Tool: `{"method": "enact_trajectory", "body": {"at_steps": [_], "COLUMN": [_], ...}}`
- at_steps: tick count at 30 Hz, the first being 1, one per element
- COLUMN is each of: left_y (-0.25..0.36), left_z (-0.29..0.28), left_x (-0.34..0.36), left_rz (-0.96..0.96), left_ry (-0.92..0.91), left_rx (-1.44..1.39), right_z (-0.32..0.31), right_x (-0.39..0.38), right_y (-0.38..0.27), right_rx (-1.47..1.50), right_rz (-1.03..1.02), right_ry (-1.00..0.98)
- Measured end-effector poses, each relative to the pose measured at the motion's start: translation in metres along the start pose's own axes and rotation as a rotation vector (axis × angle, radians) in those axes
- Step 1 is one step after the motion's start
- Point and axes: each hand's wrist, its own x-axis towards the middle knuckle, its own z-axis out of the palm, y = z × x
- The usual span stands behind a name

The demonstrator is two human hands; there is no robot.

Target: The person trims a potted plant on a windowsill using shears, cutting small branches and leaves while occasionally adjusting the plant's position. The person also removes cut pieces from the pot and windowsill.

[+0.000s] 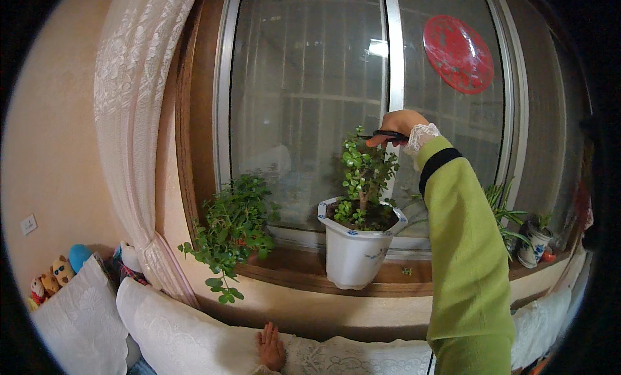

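A dark tool (391, 136) is gripped by the curled right hand (402, 123) at the top of the potted plant (363, 174) on the windowsill (301, 275) — while the left hand (272, 349), held open, is laid on a white cover (200, 330).

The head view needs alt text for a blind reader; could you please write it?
The right hand holds a dark tool at the top of a leafy plant in a white pot on a windowsill. The left hand rests on a white cover below; a trailing plant sits left of the pot.
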Motion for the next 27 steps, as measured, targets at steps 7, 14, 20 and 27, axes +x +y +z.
{"method": "enact_trajectory", "body": {"at_steps": [7, 14, 20, 27], "left_y": [-0.001, 0.009, 0.026, 0.014], "left_z": [-0.002, -0.010, -0.017, -0.007], "left_x": [0.001, 0.006, 0.007, 0.006], "left_rz": [0.014, -0.022, -0.022, 0.049], "left_ry": [-0.022, -0.061, -0.037, 0.063], "left_rx": [-0.016, 0.005, -0.013, 0.014], "right_z": [0.008, 0.011, 0.017, 0.014], "right_x": [-0.008, 0.003, 0.013, 0.005], "right_y": [-0.004, -0.010, -0.004, -0.009], "right_rx": [0.042, -0.022, 0.051, 0.015], "right_rz": [-0.101, 0.011, 0.013, 0.003], "right_ry": [0.111, 0.058, 0.063, 0.049]}}
